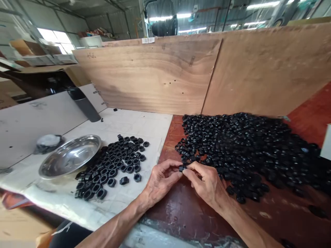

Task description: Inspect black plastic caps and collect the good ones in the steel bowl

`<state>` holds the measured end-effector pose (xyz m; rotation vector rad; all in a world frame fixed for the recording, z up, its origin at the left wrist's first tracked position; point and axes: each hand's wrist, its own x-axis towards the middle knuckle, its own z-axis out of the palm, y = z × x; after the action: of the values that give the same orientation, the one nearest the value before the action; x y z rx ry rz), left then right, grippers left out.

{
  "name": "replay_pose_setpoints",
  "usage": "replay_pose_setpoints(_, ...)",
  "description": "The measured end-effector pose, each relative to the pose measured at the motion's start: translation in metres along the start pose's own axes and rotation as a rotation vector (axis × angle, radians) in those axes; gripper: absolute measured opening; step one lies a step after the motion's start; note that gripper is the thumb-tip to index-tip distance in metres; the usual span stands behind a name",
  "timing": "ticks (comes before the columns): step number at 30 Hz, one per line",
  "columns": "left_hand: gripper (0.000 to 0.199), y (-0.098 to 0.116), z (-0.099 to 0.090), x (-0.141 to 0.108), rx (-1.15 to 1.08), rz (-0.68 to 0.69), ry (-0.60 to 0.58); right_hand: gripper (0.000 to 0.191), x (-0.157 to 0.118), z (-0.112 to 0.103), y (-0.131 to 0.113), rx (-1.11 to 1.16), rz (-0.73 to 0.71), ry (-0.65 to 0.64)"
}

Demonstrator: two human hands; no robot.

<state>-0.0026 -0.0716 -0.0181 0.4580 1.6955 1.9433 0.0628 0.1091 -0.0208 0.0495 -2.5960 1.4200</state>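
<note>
Over the front of the red-brown board, my left hand point(165, 177) pinches a small black ring point(181, 168) between thumb and fingers. My right hand point(205, 179) meets it from the right, its thumb and forefinger closed at the ring's right side. Behind and right of my hands spreads a big heap of black rings point(240, 144). A smaller group of black rings point(112, 165) lies on the white surface to the left, mostly one layer deep.
A shiny metal bowl point(72, 156) sits tilted beside the smaller group. Farther back, a dark bottle point(85, 105) leans at the white side panel point(46, 117). A tall plywood board point(155, 75) closes off the back. A clear plastic-wrapped item point(48, 142) lies at far left.
</note>
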Motion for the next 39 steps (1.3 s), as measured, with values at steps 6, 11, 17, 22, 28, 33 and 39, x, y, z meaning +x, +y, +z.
replay_pose_setpoints(6,0.027,0.004,0.002,-0.001,-0.057,0.033,-0.009,0.018,0.001,0.007,0.003,0.033,-0.045,0.024)
replay_pose_setpoints(11,0.029,0.004,0.003,-0.002,-0.038,0.040,0.024,0.029,-0.002,0.007,0.008,0.027,0.078,0.022)
replay_pose_setpoints(17,0.034,0.003,0.003,-0.003,-0.094,0.004,0.007,0.032,0.000,0.006,0.006,0.070,0.086,0.054)
replay_pose_setpoints(22,0.033,-0.003,-0.001,-0.002,-0.077,0.018,0.009,0.032,-0.001,0.011,0.010,0.049,0.060,0.032)
replay_pose_setpoints(28,0.026,-0.010,-0.011,-0.007,0.545,0.407,-0.013,0.052,-0.002,0.021,-0.004,0.449,0.485,-0.072)
replay_pose_setpoints(33,0.033,-0.015,-0.010,-0.012,0.832,0.723,-0.117,0.057,-0.002,0.027,-0.009,0.839,0.680,-0.151)
replay_pose_setpoints(39,0.028,-0.003,-0.042,-0.038,1.092,0.562,-0.217,0.053,-0.009,0.029,-0.005,0.547,0.676,-0.458)
